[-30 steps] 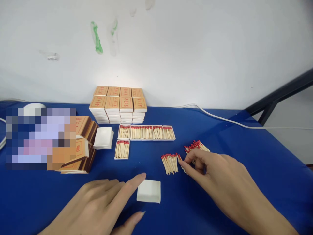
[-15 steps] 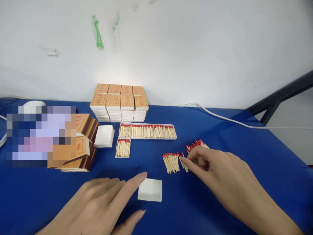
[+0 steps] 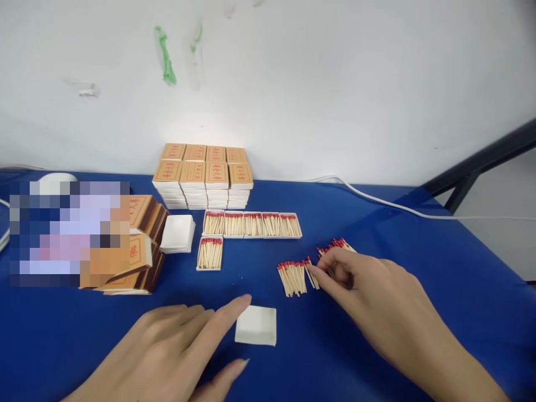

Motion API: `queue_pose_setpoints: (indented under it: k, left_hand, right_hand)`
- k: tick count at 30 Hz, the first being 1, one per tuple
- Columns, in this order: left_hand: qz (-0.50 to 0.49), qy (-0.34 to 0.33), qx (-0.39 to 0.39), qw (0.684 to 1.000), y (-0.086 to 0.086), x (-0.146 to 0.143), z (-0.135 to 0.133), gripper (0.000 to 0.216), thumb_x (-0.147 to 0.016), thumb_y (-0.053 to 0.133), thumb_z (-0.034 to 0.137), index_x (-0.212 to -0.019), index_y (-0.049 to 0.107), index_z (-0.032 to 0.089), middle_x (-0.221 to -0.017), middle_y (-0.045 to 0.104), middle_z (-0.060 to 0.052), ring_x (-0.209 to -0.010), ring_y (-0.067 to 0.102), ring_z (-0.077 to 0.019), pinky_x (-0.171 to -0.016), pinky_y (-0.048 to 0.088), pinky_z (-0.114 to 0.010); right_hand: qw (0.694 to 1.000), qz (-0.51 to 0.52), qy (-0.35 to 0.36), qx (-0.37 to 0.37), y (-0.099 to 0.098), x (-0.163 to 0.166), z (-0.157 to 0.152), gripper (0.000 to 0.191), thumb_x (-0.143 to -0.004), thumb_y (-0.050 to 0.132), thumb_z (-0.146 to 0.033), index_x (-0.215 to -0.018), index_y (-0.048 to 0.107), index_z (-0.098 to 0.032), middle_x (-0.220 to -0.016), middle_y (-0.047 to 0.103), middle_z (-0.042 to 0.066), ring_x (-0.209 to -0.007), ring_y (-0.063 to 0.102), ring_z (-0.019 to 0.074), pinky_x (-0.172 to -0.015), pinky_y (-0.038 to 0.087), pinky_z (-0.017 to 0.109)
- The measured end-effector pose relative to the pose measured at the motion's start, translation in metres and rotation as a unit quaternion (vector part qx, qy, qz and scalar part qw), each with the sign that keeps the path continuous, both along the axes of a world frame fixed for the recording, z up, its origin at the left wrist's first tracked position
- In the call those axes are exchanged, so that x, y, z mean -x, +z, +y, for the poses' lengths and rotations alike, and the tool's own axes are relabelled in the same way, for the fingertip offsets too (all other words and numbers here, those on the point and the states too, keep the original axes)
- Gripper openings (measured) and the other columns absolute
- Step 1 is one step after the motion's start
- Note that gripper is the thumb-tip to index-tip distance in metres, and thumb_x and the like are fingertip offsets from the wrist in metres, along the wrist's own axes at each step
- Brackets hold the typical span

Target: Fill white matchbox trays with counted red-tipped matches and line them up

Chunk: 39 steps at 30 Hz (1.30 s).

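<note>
- Left hand [image 3: 167,346]: lower left of the frame, palm down. Index finger extends to the upper left corner of a white tray [image 3: 256,325]; thumb stands well apart from it. Contact with the tray cannot be confirmed.
- White tray: lower centre, lying flat, its inside facing up.
- Right hand [image 3: 381,301]: right of centre, thumb and index finger drawn close at a few loose matches [image 3: 312,274]. Whether the fingers clamp on them cannot be told.
- Match bundle [image 3: 292,278]: just left of those matches, fanned, red heads toward the top of the frame.
- Match pile [image 3: 337,245]: behind the right hand, partly hidden by it.
- Row of filled trays [image 3: 253,224]: centre, five side by side, red heads up-frame. One single filled tray [image 3: 210,254] sits below the leftmost.
- White stack [image 3: 177,233]: left of the filled trays.
- Block of orange matchboxes [image 3: 203,176]: upper centre-left, layered, near the wall [image 3: 335,84].
- Orange and brown sleeves [image 3: 140,245]: left side, heaped, partly covered by pixelation.
- White cable [image 3: 377,199]: crosses the blue tabletop [image 3: 419,240] at right.
</note>
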<state>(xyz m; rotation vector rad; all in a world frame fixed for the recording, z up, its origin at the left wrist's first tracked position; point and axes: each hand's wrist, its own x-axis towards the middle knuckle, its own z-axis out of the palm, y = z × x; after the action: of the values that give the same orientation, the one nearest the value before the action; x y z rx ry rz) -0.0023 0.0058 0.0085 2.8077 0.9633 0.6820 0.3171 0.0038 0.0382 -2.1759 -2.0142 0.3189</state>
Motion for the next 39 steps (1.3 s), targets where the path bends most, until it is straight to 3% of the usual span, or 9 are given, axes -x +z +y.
queue_pose_setpoints:
  k: [10,22,34,39]
  left_hand:
    - [-0.001,-0.002,-0.008,1.000,0.001,0.000,0.000,0.046,-0.127,0.037,0.051,-0.147,0.065,0.021,-0.088,0.087,0.003,-0.068,0.087,-0.0174,-0.059,0.066,-0.030]
    - [-0.007,-0.004,0.004,1.000,0.001,0.000,0.000,0.045,-0.126,0.039,0.051,-0.147,0.066,0.022,-0.088,0.086,0.004,-0.067,0.086,-0.0174,-0.058,0.065,-0.031]
    - [-0.016,0.000,-0.010,1.000,0.004,-0.001,0.002,0.045,-0.126,0.039,0.052,-0.145,0.068,0.023,-0.089,0.088,0.004,-0.069,0.086,-0.0169,-0.060,0.066,-0.028]
    - [-0.015,0.003,-0.016,1.000,0.003,-0.002,0.003,0.045,-0.126,0.038,0.052,-0.146,0.067,0.024,-0.089,0.088,0.004,-0.069,0.086,-0.0163,-0.063,0.066,-0.027]
  right_hand:
    - [1.000,0.017,0.013,-0.015,-0.004,-0.005,-0.002,0.038,-0.112,0.055,-0.055,-0.089,0.073,-0.030,-0.066,0.072,-0.002,-0.058,0.067,0.0223,-0.055,0.035,0.033]
    - [0.999,0.018,0.018,-0.032,0.001,-0.005,-0.002,0.044,-0.111,0.053,-0.060,-0.084,0.072,-0.030,-0.064,0.070,-0.001,-0.054,0.065,0.0209,-0.052,0.035,0.033]
    - [0.998,0.043,0.020,0.031,0.000,0.009,-0.003,0.038,-0.112,0.049,-0.056,-0.090,0.067,-0.031,-0.065,0.068,-0.004,-0.058,0.064,0.0209,-0.058,0.036,0.034]
    - [0.997,0.054,0.046,0.020,0.004,0.007,-0.002,0.042,-0.117,0.044,-0.056,-0.093,0.067,-0.030,-0.070,0.072,-0.003,-0.061,0.067,0.0208,-0.060,0.038,0.034]
